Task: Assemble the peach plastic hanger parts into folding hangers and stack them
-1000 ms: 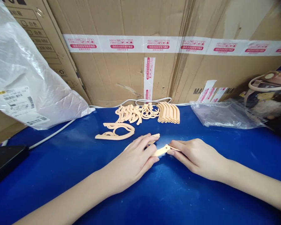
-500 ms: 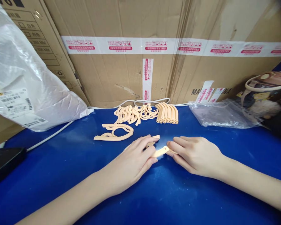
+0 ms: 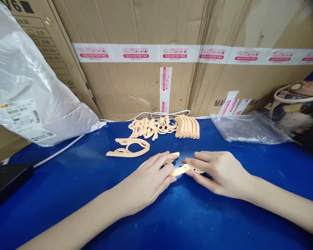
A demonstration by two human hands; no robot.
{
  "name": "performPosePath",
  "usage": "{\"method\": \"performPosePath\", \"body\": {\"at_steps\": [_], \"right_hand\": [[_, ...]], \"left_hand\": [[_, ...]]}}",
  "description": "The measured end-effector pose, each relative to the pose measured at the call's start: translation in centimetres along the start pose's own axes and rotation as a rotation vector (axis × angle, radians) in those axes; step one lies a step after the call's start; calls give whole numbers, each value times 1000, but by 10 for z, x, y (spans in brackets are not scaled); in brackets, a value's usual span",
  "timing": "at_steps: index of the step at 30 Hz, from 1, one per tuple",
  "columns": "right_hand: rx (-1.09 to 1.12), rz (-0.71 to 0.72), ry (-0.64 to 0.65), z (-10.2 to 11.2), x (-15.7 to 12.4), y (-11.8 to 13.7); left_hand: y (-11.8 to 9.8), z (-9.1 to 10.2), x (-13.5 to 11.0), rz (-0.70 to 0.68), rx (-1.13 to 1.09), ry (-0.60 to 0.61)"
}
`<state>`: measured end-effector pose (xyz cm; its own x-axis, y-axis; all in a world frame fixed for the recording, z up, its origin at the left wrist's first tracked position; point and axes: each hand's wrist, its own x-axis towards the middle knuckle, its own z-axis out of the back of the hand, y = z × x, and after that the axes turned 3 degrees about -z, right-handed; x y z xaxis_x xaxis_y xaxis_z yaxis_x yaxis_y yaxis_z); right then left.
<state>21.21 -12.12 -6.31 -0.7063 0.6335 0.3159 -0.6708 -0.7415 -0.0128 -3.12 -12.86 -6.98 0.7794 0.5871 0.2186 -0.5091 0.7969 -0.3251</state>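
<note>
My left hand (image 3: 152, 178) is closed around a cream plastic folding-hanger part (image 3: 181, 170), whose end sticks out to the right between thumb and fingers. Another cream end (image 3: 175, 154) shows past its fingertips; the rest lies hidden under the palm. My right hand (image 3: 220, 172) pinches a thin, curved cream piece (image 3: 197, 169) with a small dark hole, its tip meeting the left hand's part. Beyond my left hand rests a folded cream hanger (image 3: 134, 152). Behind it are loose curved pieces (image 3: 146, 127) and a neat row of hanger arms (image 3: 187, 126).
A large cardboard box (image 3: 135, 83) stands along the back of the blue table (image 3: 193, 215). To the left are a white plastic parcel (image 3: 41, 83), a black device (image 3: 7, 180) and a white cable (image 3: 59, 150). A clear plastic bag (image 3: 250, 128) and a brown bag (image 3: 299, 93) lie right.
My right hand's fingers have spread a little, and more of the curved piece with its hole now shows. My left hand keeps its hold. The whole view has shifted slightly.
</note>
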Motion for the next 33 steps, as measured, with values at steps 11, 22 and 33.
{"method": "performPosePath", "body": {"at_steps": [11,22,33], "right_hand": [[33,-2,-9,-3,1,-2],[138,-66,6,-2,1,-1],[203,-85,61,1,1,2]], "left_hand": [[1,0,0,-24,21,9],[-2,0,1,-6,21,27],[-1,0,1,-20,10,3]]}}
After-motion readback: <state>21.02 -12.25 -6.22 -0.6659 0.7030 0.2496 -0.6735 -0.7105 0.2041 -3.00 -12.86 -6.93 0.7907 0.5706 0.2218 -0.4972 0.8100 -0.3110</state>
